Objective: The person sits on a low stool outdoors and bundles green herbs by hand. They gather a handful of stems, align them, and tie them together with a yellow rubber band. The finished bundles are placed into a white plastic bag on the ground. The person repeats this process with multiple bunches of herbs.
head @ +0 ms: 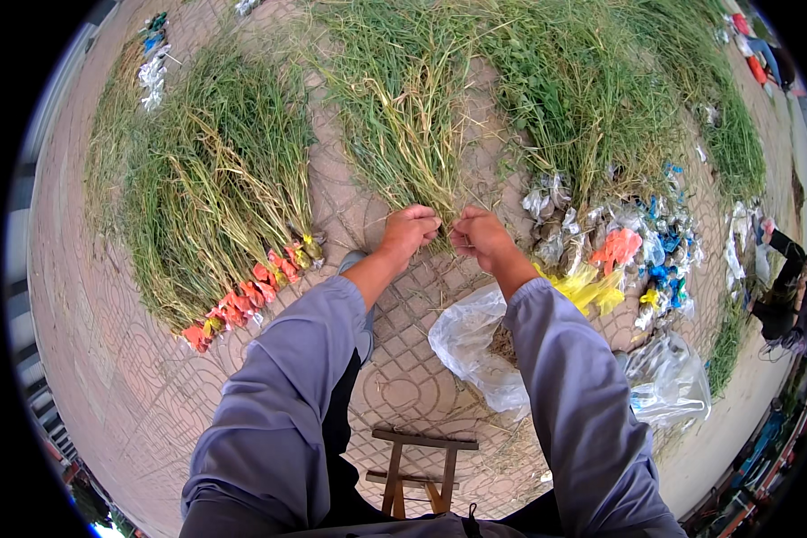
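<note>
A loose bundle of long green and straw-coloured grass (pixel 410 128) lies before me on the paving, its cut stem ends toward me. My left hand (pixel 409 234) pinches at the left side of those stem ends, thumb against curled fingers. Close by on the right, my right hand (pixel 479 235) is pinched at the same stems, a small gap between the two hands. Whether a thin tie runs between my fingertips is too small to see. Left of me lie several plant bundles (pixel 208 181), their root ends wrapped in red plastic bags (pixel 245 297) and yellow ones.
An open clear plastic bag (pixel 467 336) with brown soil-like matter sits by my right forearm. Beyond it are yellow plastic bags (pixel 588 289), a red bag (pixel 617 249) and more bagged plants (pixel 585 107). A wooden stool (pixel 424 440) stands below me. Another person (pixel 790 289) is at far right.
</note>
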`<action>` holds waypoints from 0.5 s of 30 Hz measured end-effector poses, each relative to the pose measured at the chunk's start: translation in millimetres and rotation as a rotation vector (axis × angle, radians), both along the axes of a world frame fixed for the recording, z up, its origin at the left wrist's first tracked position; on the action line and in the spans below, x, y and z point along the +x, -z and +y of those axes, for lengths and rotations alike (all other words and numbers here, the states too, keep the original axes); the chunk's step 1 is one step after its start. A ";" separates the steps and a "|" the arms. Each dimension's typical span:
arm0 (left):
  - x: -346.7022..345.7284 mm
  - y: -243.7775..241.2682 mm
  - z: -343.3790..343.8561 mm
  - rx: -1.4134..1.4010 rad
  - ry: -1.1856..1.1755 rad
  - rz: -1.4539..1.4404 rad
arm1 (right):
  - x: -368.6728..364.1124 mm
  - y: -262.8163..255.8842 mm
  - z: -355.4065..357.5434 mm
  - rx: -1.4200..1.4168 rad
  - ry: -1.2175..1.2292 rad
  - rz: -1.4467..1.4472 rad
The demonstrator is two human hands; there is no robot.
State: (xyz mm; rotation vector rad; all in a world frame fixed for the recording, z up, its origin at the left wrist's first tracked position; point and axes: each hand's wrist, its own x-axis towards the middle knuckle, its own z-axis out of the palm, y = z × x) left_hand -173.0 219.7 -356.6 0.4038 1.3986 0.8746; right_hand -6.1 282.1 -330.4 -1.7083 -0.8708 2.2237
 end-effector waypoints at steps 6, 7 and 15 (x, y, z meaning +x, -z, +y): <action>0.4 -0.6 4.6 -0.073 -0.048 -0.079 | 2.7 -3.9 1.5 -0.081 -0.009 0.064; -2.2 2.1 4.5 -0.079 -0.048 -0.085 | 2.4 -4.2 1.8 -0.083 -0.035 0.065; -3.7 5.8 4.3 -0.052 -0.052 -0.092 | 0.3 -5.9 5.7 0.045 0.037 -0.060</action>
